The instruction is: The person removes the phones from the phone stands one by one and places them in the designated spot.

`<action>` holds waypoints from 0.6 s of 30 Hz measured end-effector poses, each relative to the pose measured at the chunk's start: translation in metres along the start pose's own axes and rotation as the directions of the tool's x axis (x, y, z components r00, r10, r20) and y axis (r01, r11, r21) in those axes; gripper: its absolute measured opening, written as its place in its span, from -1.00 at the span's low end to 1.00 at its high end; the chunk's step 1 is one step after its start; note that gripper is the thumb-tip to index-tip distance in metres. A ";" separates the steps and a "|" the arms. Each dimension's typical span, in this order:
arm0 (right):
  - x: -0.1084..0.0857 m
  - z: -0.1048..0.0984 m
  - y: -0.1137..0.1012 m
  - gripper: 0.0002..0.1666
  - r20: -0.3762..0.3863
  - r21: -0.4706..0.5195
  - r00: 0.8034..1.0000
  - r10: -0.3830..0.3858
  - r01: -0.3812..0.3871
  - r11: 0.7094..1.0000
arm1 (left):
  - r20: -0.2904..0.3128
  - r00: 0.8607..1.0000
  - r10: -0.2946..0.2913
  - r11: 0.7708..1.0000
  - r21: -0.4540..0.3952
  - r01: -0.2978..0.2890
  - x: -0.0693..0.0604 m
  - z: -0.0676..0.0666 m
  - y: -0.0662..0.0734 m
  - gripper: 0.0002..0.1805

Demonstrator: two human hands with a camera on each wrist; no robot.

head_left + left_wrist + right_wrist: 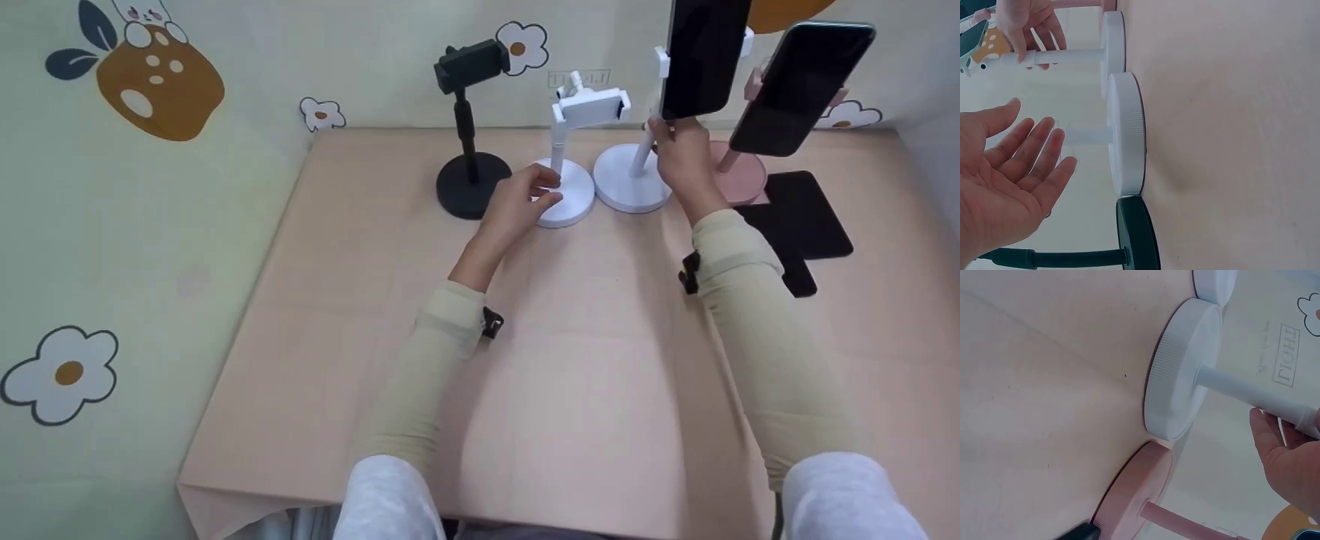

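1. Your R hand (684,159) grips the phone-bearing white stand (625,184), upper R of frame; L hand (517,199) hangs loose, fingers apart, by the phoneless white stand (576,193), upper ctr.
2. Prob. stiff, smooth, top-heavy w/ phone (705,60) — take shaft (1247,392) low.
3. Phone top's cut off; R palm hidden.

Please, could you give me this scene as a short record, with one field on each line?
left hand: open, near the empty white stand; contact unclear
right hand: holds the loaded white stand by its pole
row, left to right in head view: black stand, empty white stand, loaded white stand, pink stand
mounted: one phone on the loaded white stand, another phone on the pink stand
lying at right: dark flat things, partly hidden by the right sleeve
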State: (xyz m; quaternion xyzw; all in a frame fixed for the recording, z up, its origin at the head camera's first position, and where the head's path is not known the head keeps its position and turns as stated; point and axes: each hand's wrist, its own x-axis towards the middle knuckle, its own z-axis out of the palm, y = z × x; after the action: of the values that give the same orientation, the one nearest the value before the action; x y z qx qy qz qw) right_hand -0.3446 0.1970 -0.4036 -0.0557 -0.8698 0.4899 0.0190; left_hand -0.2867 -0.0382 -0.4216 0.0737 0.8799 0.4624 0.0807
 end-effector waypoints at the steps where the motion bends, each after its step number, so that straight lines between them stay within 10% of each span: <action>1: -0.001 0.000 0.000 -0.43 -0.002 0.009 1.000 -0.001 0.001 1.000 | -0.003 1.000 0.002 1.000 -0.003 -0.002 0.000 0.000 0.000 -0.62; 18: -0.025 -0.004 0.006 -0.47 -0.075 0.045 0.993 -0.091 0.095 0.994 | -0.009 1.000 0.025 1.000 -0.012 -0.026 -0.008 -0.002 0.002 -0.65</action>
State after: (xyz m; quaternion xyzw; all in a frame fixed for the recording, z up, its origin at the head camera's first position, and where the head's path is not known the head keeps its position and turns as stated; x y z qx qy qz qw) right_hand -0.3192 0.2009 -0.4060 -0.0325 -0.8580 0.5072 0.0751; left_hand -0.2790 -0.0400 -0.4186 0.0825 0.8763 0.4692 0.0715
